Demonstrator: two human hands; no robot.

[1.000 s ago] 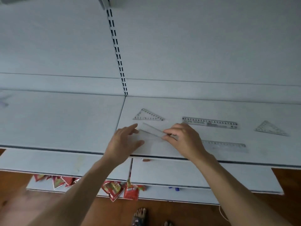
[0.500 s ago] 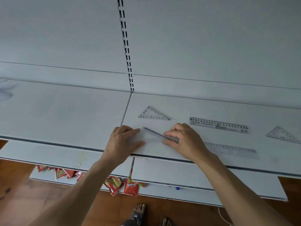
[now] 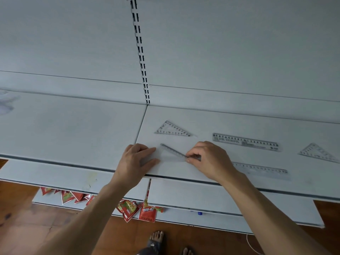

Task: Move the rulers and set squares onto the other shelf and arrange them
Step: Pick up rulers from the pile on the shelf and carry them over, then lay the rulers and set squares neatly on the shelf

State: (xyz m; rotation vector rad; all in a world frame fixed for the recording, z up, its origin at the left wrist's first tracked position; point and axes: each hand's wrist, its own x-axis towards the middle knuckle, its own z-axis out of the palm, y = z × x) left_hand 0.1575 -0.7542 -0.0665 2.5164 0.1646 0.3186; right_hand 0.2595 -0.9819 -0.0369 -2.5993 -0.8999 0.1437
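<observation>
Clear set square (image 3: 172,155) sits at the near left corner of the right shelf panel (image 3: 230,122), tilted, one edge lifted off the surface. My right hand (image 3: 211,161) pinches its right end between thumb and fingertips; my left hand (image 3: 137,161) lies flat beside it, fingers spread loosely, tips touching or just short of the left corner, can't tell which. Nothing is clamped in the left. Step in hand, as I read it: get this piece off the panel and across to the empty left shelf panel (image 3: 73,129). To do it well, keep the pinch on the thin edge, let the left fingers slide under the raised side, then lift it level; clear plastic flexes and slips, so no squeezing hard. Seam between the panels is just left of my left hand, so it's a short carry. Still on the right panel: another set square (image 3: 173,130) farther back, a ruler (image 3: 245,141) to the right, a second ruler (image 3: 261,170) near the front edge partly behind my right wrist, and a third set square (image 3: 318,152) far right. Most of the job looks undone.
</observation>
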